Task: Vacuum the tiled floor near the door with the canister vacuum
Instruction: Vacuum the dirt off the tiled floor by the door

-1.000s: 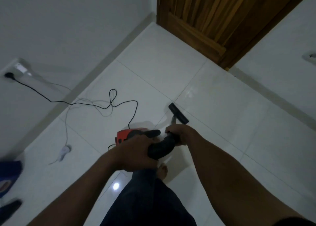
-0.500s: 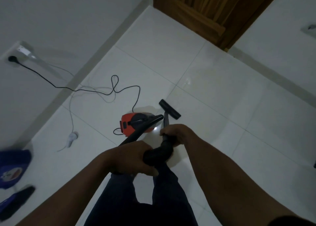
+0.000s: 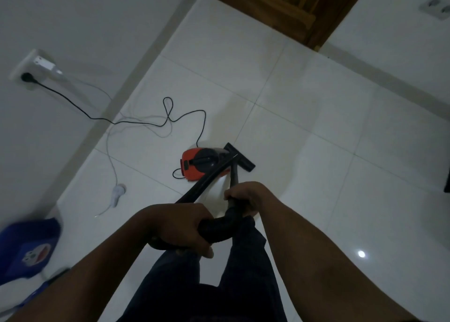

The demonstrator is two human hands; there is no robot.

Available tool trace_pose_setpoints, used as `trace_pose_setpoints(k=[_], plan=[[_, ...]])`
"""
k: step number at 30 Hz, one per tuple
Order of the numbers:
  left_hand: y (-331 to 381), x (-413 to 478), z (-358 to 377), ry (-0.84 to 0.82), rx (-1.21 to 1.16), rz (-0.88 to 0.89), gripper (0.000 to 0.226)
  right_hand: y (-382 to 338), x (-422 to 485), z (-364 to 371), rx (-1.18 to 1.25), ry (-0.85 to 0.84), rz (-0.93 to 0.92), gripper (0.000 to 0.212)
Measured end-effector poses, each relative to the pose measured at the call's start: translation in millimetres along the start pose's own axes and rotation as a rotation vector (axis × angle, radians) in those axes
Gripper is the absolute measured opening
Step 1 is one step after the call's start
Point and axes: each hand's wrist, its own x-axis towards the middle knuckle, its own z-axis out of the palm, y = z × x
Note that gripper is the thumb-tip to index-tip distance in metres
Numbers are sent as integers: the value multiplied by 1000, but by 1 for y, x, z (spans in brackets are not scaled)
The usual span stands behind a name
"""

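A small red and black canister vacuum sits on the white tiled floor. Its black hose loops up between my hands. My left hand grips the hose bend. My right hand grips the wand just above the hose. The black floor nozzle rests on the tiles beside the canister. The wooden door stands at the top of the view.
A black power cord runs from a wall socket across the floor to the canister. A white cable with a plug lies at left. Blue items sit at the lower left. My legs are below my hands.
The view has pulled back from the door. The canister and nozzle now lie farther ahead of my hands, and more hose shows between them. Both hands keep their grip.
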Motion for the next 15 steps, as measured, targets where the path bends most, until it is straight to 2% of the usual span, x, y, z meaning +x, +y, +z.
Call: trace_pose_setpoints(k=[4, 7, 10, 15], plan=[[-9, -3, 9, -13, 1, 51, 31, 7, -6, 12, -49, 33, -10, 29], [-14, 7, 12, 47, 14, 75, 33, 1, -2, 6, -68, 90, -27, 31], [-19, 18, 12, 98, -2, 81, 16, -5, -1, -4, -31, 114, -16, 26], [-12, 24, 4, -40, 64, 68, 16, 16, 7, -3, 18, 104, -10, 31]])
